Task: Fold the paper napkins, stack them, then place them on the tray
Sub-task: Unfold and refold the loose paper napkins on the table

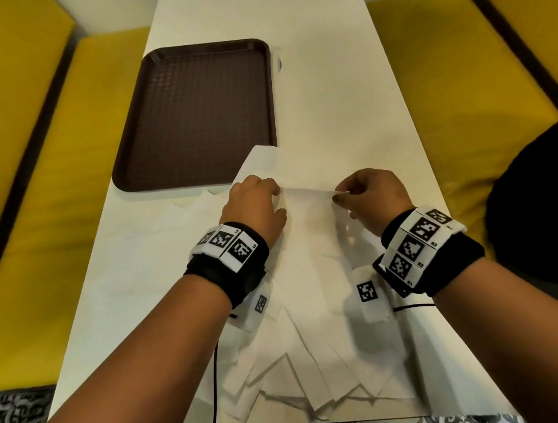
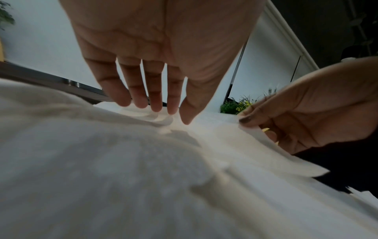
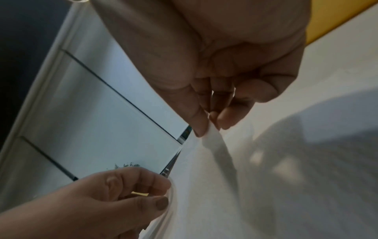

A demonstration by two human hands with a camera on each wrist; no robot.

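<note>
The brown tray (image 1: 192, 117) is sitting on the table (image 1: 343, 84) with nothing in it, its near right corner overlapped by a napkin (image 1: 306, 187) edge. The left hand (image 1: 253, 207) is pinching the napkin's left side between thumb and fingers, while the right hand (image 1: 372, 198) is pinching its right edge between thumb and forefinger. More napkins (image 1: 304, 363) are lying fanned out on the table beneath the wrists.
</note>
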